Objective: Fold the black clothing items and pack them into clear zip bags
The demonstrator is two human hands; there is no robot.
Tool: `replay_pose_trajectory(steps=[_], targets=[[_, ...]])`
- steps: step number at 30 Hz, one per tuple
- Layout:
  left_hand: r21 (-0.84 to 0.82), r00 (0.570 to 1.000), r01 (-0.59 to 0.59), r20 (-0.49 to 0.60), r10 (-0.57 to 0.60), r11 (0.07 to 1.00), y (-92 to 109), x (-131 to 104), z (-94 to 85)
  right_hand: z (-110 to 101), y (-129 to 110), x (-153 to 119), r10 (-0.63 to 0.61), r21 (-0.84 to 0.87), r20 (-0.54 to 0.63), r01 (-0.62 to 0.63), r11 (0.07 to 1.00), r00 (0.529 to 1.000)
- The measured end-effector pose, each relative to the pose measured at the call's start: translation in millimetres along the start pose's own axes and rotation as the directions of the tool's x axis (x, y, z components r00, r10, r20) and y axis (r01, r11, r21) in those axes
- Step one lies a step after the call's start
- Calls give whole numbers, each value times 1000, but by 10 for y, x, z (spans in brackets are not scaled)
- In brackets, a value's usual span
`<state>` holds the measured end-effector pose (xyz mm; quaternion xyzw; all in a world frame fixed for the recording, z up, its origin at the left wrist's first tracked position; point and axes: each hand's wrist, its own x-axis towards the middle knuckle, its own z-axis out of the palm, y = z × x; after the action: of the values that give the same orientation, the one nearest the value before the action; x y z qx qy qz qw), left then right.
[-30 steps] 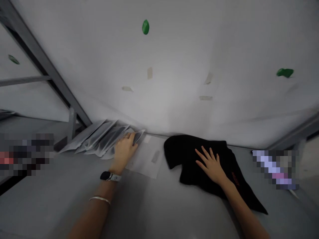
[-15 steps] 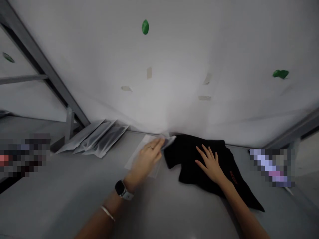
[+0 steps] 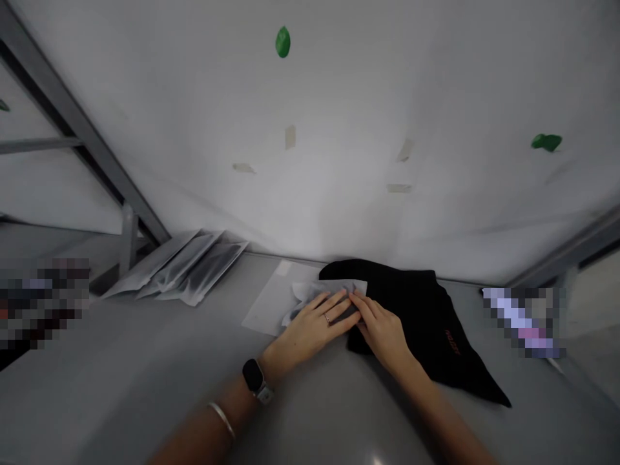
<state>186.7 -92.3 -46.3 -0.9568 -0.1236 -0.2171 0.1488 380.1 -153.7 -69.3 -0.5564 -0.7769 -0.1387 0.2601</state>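
A frosted plastic bag with something dark showing through lies in front of me, overlapping the left end of a black garment. My left hand, wearing a ring, rests flat on this bag with its fingers stretched out to the right. At the bag's right edge, my right hand has its fingers pressed together on the plastic, touching the left fingertips. Under the bag's left side lies another flat, clear bag. Small reddish lettering marks the garment's right part.
Several filled frosted bags lie overlapping on the grey table at the left. A white wall with tape pieces and green patches rises behind. Metal frame bars stand at the sides. A blurred-out object is at the right.
My right hand has left the black garment and moved left onto the bag's edge. My left hand has moved right, and the filled bag now lies spread under it.
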Motion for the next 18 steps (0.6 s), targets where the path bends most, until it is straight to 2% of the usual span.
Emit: replay_pose_trajectory(steps=[2,4,7,9,12,14,16,18], targets=[[-16,999,19,-38,-20,1000,-23,-12,24,19,1,-33,22,-26,-49,-23,999,999],[-40,990,63,-127,-67,997,-60,-27,45,11,34,-74,68,-9,-87,-69,998,994],[-130,933,148,-311,-182,980,-153,-41,54,-30,154,-152,183,84,-114,-174,981,976],[-233,887,182,-380,-262,955,-228,-43,50,-59,263,-202,263,140,-120,-246,959,957],[-418,841,237,-364,-401,877,-306,-38,49,-95,389,-238,310,161,-111,-291,943,944],[-524,813,262,-333,-478,810,-297,-30,54,-118,394,-224,283,88,-129,-273,958,950],[-600,794,258,-315,-520,757,-230,-20,57,-152,312,-187,231,-24,-193,-240,971,954],[-643,800,240,-293,-523,727,-116,-12,54,-196,156,-143,160,-68,-251,-182,981,955]])
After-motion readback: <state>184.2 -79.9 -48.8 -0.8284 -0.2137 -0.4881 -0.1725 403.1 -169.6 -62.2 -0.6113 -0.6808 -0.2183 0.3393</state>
